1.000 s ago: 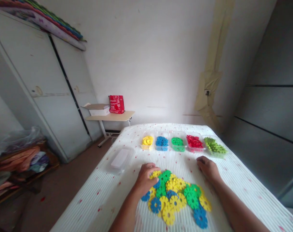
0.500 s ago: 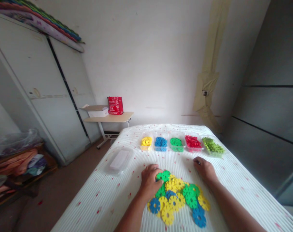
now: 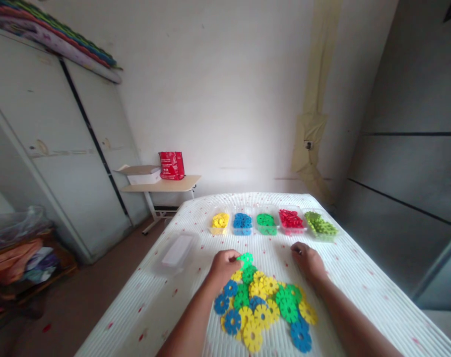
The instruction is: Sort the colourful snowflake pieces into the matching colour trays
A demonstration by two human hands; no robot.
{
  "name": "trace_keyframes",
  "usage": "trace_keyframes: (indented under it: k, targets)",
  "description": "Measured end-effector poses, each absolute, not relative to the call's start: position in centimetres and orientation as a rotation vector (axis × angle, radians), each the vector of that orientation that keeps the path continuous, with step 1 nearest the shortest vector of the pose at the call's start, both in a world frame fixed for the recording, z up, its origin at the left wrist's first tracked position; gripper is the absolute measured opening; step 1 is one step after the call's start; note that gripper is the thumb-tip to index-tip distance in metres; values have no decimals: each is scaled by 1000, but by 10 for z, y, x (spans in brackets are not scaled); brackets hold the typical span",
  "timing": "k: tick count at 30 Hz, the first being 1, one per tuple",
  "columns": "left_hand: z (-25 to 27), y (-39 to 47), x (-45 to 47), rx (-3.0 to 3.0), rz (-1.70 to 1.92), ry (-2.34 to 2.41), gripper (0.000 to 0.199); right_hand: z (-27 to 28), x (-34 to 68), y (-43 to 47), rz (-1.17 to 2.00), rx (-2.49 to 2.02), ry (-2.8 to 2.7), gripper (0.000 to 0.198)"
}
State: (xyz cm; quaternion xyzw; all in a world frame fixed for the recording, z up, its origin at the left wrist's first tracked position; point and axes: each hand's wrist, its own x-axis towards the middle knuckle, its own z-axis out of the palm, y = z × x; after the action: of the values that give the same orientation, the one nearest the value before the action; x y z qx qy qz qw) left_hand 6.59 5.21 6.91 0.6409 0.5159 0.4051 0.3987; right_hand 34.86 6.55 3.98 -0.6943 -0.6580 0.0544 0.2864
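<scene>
Left grip (image 3: 225,267) pinching green disc (image 3: 247,258), now raised from disc pile (image 3: 262,315), right grip (image 3: 309,261) curled, hold unclear

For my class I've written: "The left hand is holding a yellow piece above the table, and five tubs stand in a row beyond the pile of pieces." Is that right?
Not quite: the piece in the left hand is green, not yellow, as the head view shows. The five tubs do stand in a row beyond the pile of pieces.
</scene>
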Motion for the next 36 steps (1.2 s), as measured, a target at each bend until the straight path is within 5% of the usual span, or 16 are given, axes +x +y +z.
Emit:
trace_keyframes:
  k: [6, 12, 22, 36]
  targets:
    - [104, 115, 119, 1524, 1050, 1315, 10, 38, 349, 67, 163, -1852, -1743, 18]
    - [109, 155, 165, 1436, 1187, 1430, 38, 39, 352, 68, 187, -1834, -1739, 19]
    - [66, 79, 76, 1657, 1252, 1635, 16, 45, 348, 65, 262, -1818, -1758, 19]
    - [34, 33, 24, 1676, 1305, 1793, 20, 69, 250, 39, 374, -1589, -2195, 31]
